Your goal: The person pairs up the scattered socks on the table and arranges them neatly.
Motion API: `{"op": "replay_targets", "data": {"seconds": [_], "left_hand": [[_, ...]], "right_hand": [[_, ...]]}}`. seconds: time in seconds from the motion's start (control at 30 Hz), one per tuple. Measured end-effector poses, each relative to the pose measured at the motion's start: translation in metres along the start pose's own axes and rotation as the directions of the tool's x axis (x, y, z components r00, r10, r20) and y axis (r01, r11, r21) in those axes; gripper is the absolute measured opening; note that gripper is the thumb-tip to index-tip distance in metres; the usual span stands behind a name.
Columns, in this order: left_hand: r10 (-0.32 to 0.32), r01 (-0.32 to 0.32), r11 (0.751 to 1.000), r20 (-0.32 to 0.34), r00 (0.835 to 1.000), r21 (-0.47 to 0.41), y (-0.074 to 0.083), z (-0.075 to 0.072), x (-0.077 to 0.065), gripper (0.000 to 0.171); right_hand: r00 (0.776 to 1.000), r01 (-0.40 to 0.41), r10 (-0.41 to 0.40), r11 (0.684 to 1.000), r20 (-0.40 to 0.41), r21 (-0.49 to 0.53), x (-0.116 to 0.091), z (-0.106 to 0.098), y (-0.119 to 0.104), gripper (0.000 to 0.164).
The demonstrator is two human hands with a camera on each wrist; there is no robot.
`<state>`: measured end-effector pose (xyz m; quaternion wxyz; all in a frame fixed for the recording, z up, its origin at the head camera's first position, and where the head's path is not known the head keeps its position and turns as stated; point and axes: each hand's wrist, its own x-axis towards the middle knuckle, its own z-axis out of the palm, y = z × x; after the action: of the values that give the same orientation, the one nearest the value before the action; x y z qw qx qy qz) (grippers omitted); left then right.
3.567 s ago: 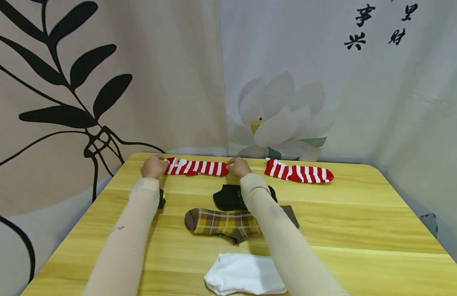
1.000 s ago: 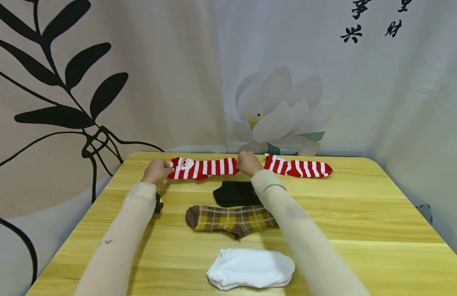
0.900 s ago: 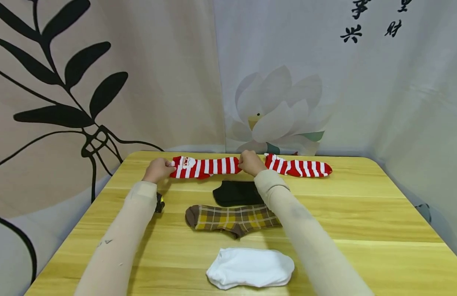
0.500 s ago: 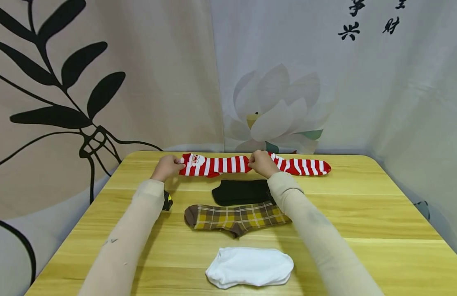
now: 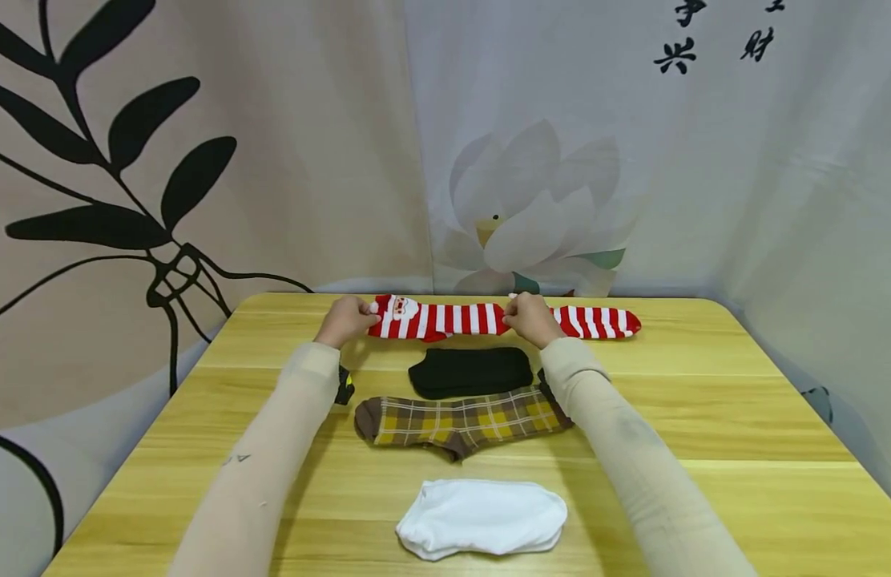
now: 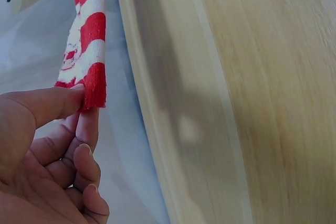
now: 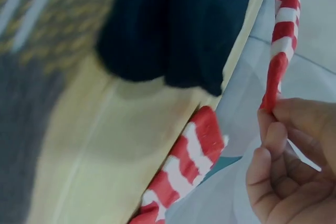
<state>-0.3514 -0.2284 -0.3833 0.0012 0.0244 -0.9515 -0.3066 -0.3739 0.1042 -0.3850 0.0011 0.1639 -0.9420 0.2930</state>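
A red-and-white striped sock with a Santa print is stretched out near the table's far edge in the head view. My left hand pinches its cuff end between thumb and forefinger, also plain in the left wrist view, where the sock hangs off the fingertips. At the toe end my right hand pinches the red tip; the right wrist view shows this sock raised off the wood. A second striped sock lies on the table, partly hidden behind my right hand.
Toward me lie black socks, brown-and-yellow plaid socks and white socks on the wooden table. A printed curtain hangs behind the far edge. Dark bands sit under both wrists.
Both hands have carried the Santa sock to the right, from beside the second striped sock to partly in front of it. The other socks have stayed put; the head view has shifted slightly.
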Motion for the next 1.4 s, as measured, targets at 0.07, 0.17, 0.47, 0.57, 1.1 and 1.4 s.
{"op": "replay_targets", "data": {"seconds": [0.07,0.17,0.47,0.57,1.1,1.4], "left_hand": [[-0.005,0.005,1.0,0.003,1.0,0.004,0.003,0.004,0.001,0.021],[-0.016,0.015,1.0,0.015,1.0,0.011,0.005,0.011,0.004,0.023],[-0.009,0.008,0.999,0.012,1.0,0.053,0.018,0.028,0.008,0.023],[-0.013,0.012,0.999,0.019,1.0,0.05,0.021,0.031,0.011,0.025],[-0.05,0.043,0.991,0.057,0.997,0.128,0.029,0.039,0.014,0.037],[-0.035,0.021,0.978,0.062,0.997,0.206,0.027,0.044,0.013,0.036]], "right_hand": [[1.0,-0.005,0.005,1.0,0.0,0.006,-0.001,0.0,0.004,0.014],[1.0,-0.026,0.026,1.0,-0.004,0.009,-0.002,0.001,0.01,0.014],[0.998,-0.066,0.066,0.998,-0.009,-0.007,-0.006,0.002,0.031,0.013],[0.997,-0.074,0.074,0.997,-0.014,-0.023,-0.006,0.003,0.036,0.013],[0.995,-0.102,0.101,0.99,-0.011,-0.094,-0.004,0.004,0.035,0.012],[0.997,-0.072,0.072,0.991,-0.002,-0.109,0.005,0.008,0.048,0.014]]}}
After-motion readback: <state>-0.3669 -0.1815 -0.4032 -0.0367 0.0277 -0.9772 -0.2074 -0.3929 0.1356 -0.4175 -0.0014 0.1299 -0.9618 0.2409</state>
